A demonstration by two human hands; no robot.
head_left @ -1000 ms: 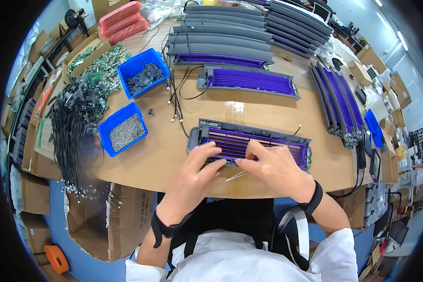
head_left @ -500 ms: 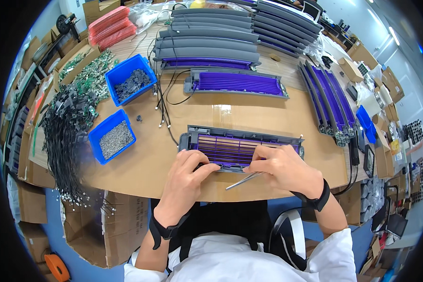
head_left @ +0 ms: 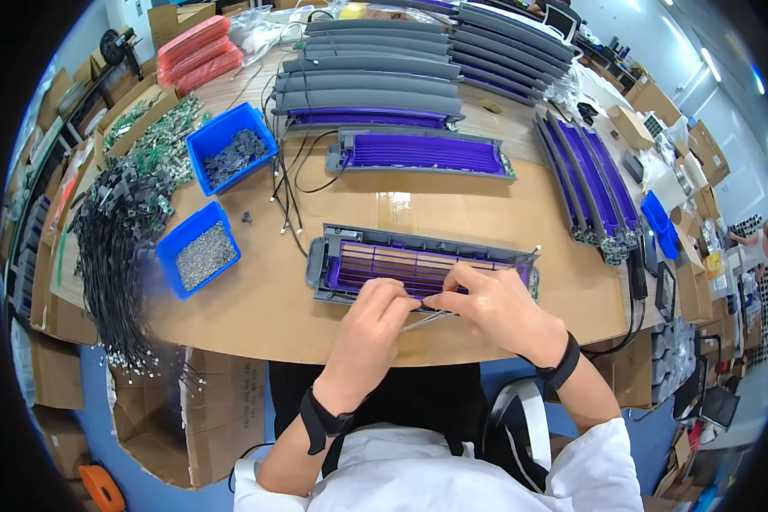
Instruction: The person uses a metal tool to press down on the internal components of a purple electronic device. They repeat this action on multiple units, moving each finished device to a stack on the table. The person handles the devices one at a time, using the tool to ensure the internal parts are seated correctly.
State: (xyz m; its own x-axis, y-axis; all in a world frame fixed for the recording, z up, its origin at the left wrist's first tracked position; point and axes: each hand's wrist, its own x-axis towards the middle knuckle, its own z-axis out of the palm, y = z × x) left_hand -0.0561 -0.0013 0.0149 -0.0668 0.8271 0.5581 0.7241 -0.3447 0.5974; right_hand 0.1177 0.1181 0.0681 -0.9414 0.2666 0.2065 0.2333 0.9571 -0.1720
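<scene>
A long grey housing with a purple slatted grille (head_left: 384,258) lies across the near part of the table. At its near long edge my left hand (head_left: 372,322) is closed in a pinch, thumb and forefinger together; whatever is between them is too small to make out. Close beside it my right hand (head_left: 495,312) bends its fingers to the same edge and grips metal tweezers (head_left: 425,322), which stick out leftward below the housing. The two hands' fingertips almost meet. Black wristbands are on both wrists.
To the left stand a blue bin of small dark parts (head_left: 235,158) and a blue bin of screws (head_left: 205,256), beside a heap of black cables (head_left: 115,256). A second purple-lined housing (head_left: 422,154) lies behind, with stacked grey housings (head_left: 371,77) farther back. More housings (head_left: 589,183) stand right.
My left hand has moved right along the near edge, close to my right hand. The housing has shifted slightly left in view. The tweezers now lie flatter, nearer my left fingers.
</scene>
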